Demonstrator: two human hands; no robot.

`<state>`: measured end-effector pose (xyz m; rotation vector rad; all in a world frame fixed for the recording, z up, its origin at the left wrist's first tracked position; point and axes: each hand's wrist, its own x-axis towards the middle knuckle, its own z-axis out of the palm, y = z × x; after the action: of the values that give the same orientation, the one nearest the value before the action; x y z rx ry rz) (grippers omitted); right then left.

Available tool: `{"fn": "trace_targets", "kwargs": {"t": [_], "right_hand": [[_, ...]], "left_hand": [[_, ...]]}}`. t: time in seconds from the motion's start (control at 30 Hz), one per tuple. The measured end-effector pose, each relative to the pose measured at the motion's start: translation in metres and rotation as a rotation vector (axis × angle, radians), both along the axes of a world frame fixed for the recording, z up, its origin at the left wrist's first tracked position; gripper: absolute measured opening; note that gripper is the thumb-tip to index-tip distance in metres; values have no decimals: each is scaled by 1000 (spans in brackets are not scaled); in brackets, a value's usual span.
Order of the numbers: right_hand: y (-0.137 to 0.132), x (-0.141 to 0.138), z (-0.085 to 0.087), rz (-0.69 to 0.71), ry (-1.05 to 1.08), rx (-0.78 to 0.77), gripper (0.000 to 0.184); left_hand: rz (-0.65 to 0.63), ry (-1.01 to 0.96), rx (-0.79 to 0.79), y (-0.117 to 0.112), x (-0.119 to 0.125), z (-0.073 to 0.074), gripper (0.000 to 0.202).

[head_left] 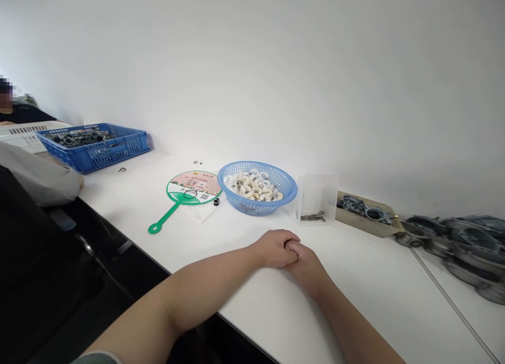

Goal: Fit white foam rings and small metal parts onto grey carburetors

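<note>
My left hand (277, 249) and my right hand (306, 265) are clasped together just above the white table (252, 301). The left fingers wrap over the right hand, whose own fingers are curled and mostly covered. Whether anything small lies inside the clasp is hidden. Behind them stands a blue mesh basket (258, 209) with many white, curved ring-like pieces (256, 186). A clear plastic container (315, 195) beside it has thin dark metal pieces (313, 216) at its bottom. To the left lies a round hand fan (195, 188) with a green handle.
A blue crate (112, 151) of metal parts stands far left, near a person's grey sleeve (43, 174). Another person sits beyond. At right are a beige tray (359, 214) with metal parts and a pile of round metal parts (469, 248). Small black rings (216, 201) lie beside the fan.
</note>
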<state>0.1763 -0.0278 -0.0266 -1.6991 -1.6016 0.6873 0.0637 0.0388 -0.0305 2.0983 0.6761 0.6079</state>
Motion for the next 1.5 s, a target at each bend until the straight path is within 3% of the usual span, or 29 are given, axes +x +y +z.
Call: {"fn": "trace_targets", "kwargs": {"t": [0.9,1.5], "right_hand": [[2,1,-7,-19,20,3,11],[-1,0,-3,-12,12,-23,13]], "left_hand": [[-12,37,17,0,-2,3,47],[-10,40,4,0,-3,4,47]]}}
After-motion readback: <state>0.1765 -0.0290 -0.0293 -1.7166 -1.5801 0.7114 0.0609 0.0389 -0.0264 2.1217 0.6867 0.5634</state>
